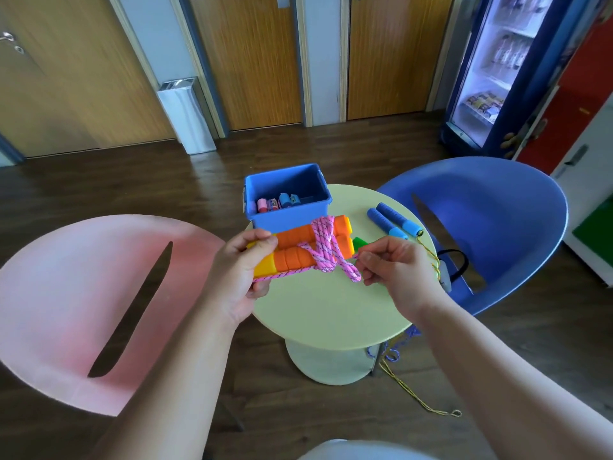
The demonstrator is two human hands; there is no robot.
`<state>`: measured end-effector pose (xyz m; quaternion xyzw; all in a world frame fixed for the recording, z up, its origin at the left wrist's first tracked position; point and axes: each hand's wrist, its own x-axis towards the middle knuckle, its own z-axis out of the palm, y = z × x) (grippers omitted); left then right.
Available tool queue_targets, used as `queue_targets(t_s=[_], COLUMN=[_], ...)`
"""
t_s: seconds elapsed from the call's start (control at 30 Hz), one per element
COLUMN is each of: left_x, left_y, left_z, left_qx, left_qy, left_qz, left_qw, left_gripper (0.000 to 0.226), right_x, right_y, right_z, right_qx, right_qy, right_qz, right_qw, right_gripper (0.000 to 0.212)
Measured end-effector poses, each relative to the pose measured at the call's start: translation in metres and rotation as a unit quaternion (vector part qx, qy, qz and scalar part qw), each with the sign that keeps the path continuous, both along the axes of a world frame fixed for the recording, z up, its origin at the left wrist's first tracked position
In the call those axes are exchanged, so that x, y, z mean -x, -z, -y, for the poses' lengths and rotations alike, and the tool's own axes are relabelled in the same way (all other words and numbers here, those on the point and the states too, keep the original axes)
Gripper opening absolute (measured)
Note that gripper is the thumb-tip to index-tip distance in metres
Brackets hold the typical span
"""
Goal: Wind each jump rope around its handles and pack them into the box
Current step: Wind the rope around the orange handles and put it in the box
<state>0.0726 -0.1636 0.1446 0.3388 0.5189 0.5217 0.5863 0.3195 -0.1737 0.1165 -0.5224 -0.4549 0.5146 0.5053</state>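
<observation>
Head view: on the round table a blue box stands at the far edge, blue handles near the right edge. Before the box, the left hand grips two orange handles by their yellow ends; the right hand, just beside them, pinches the pink rope wound around them.

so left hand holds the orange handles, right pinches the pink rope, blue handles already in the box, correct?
One slip: in the head view the blue handles lie on the table right of the box, not in it. The left hand holds the orange handles; the right hand pinches the pink rope.
</observation>
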Motion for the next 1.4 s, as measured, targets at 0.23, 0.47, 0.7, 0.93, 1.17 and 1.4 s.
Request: queue_targets(t_s=[0.23, 0.47, 0.7, 0.93, 1.17, 1.4], left_x=[0.001, -0.001, -0.004, -0.018, -0.035, -0.023], left_y=[0.002, 0.005, 0.005, 0.014, 0.019, 0.008], left_z=[0.004, 0.012, 0.014, 0.017, 0.016, 0.012], left_qx=[-0.020, -0.065, -0.155, -0.206, -0.233, -0.150], left_qy=[-0.002, 0.022, 0.039, 0.034, 0.014, 0.001], left_qz=[-0.082, -0.196, -0.266, -0.355, -0.395, -0.252], left_qw=[0.996, 0.978, 0.951, 0.911, 0.888, 0.956], left_gripper=[0.012, 0.016, 0.007, 0.007, 0.004, 0.013], right_x=[-0.013, -0.011, -0.009, -0.003, 0.007, -0.009], right_y=[-0.008, -0.015, -0.012, -0.009, -0.005, -0.008], right_z=[0.006, 0.013, 0.015, 0.018, 0.017, 0.008], right_qx=[-0.063, -0.086, -0.095, -0.111, -0.106, -0.086], right_qy=[0.031, 0.040, 0.052, 0.061, 0.093, 0.065], right_qz=[0.106, 0.184, 0.214, 0.261, 0.267, 0.241], right_qw=[0.992, 0.978, 0.971, 0.957, 0.954, 0.965], right_gripper=[0.009, 0.027, 0.040, 0.053, 0.047, 0.026])
